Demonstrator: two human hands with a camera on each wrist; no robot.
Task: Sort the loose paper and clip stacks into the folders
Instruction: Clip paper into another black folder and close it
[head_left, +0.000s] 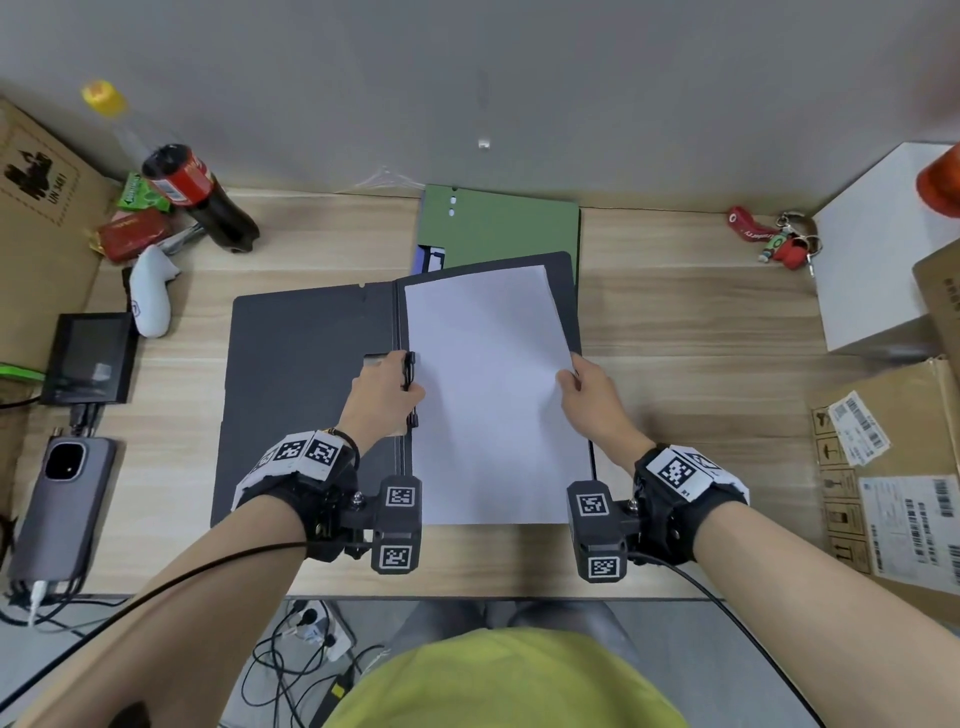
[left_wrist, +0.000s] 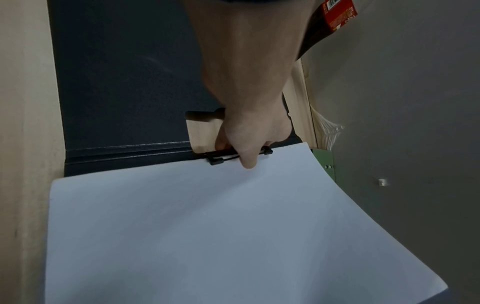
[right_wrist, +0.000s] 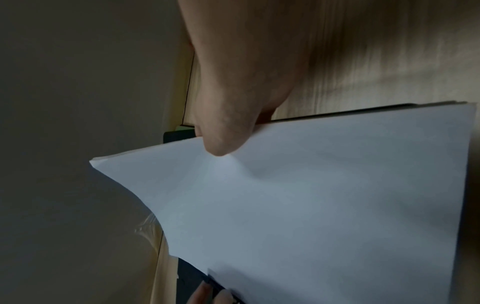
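Holding the black clip (head_left: 409, 370) up at the spine of the open dark folder (head_left: 306, 353), the left hand (head_left: 384, 389) has its fingers curled round it. The right hand (head_left: 587, 395) pinches the right edge of the white paper stack (head_left: 493, 395), which lies on the folder's right half on the desk (head_left: 701, 364). To do this well, the paper's left edge should probably slide fully under the clip, straight along the spine, before the clip is let down.

white paper stack (head_left: 493, 395) | in open black folder (head_left: 306, 364) | green folder (head_left: 509, 228) behind
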